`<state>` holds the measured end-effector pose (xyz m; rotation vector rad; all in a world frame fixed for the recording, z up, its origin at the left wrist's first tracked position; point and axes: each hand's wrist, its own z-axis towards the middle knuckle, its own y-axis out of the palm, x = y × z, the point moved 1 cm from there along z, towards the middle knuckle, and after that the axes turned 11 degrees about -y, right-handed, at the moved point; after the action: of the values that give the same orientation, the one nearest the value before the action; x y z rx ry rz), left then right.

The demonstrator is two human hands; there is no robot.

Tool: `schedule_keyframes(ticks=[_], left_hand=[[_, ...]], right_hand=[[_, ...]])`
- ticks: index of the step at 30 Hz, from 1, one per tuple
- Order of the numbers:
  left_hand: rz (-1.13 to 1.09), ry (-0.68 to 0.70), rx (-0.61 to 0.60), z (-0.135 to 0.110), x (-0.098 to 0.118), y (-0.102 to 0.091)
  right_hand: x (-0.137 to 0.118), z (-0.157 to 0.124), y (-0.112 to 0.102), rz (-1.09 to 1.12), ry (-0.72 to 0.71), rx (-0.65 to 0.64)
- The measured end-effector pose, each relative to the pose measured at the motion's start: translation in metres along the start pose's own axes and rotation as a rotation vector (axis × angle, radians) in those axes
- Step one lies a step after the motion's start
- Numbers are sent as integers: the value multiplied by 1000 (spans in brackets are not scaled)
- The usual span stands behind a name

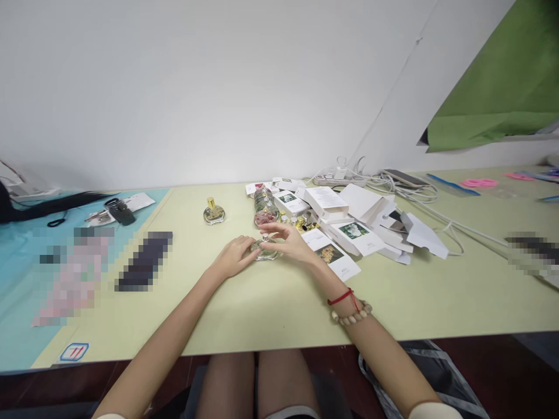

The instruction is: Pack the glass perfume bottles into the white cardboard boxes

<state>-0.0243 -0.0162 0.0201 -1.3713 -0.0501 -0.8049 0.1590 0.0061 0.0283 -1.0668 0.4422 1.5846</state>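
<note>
A round clear glass perfume bottle (pixel 268 254) stands on the table between my hands, its silver neck uncapped. My left hand (pixel 236 256) is closed against the left side of the bottle. From the right, my right hand (pixel 290 241) holds it with the thumb low at the glass and curled fingers above, near the neck. Just behind are more round bottles in a row, the nearest pinkish (pixel 265 217). Several gold caps (pixel 301 222) lie right of that row. One bottle with a gold cap (pixel 213 214) stands apart to the left.
White printed boxes and cards (pixel 327 203) are piled on the right, partly opened. Behind them lie a power strip (pixel 338 179) and white cables (pixel 454 224). A dark jar (pixel 119 211) and blurred items lie left, on a blue cover (pixel 21 256).
</note>
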Motion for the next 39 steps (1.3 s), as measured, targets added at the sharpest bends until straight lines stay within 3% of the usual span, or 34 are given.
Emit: schedule_keyframes(ticks=[5, 21, 25, 28, 30, 34, 39], left_hand=[[7, 2, -5, 0, -1, 0], [-18, -4, -1, 0, -2, 2], [6, -14, 5, 0, -2, 2], [16, -12, 9, 0, -3, 2], [22, -11, 8, 0, -3, 2], [16, -23, 13, -1, -1, 2], [0, -15, 19, -2, 1, 3]], right_hand=[[-6, 0, -4, 76, 10, -10], [-9, 0, -4, -68, -18, -104], [-10, 2, -10, -78, -35, 6], [-2, 1, -22, -402, -46, 223], [8, -3, -29, -740, -21, 278], [31, -11, -35, -1166, 63, 135], [40, -13, -36, -1259, 66, 65]])
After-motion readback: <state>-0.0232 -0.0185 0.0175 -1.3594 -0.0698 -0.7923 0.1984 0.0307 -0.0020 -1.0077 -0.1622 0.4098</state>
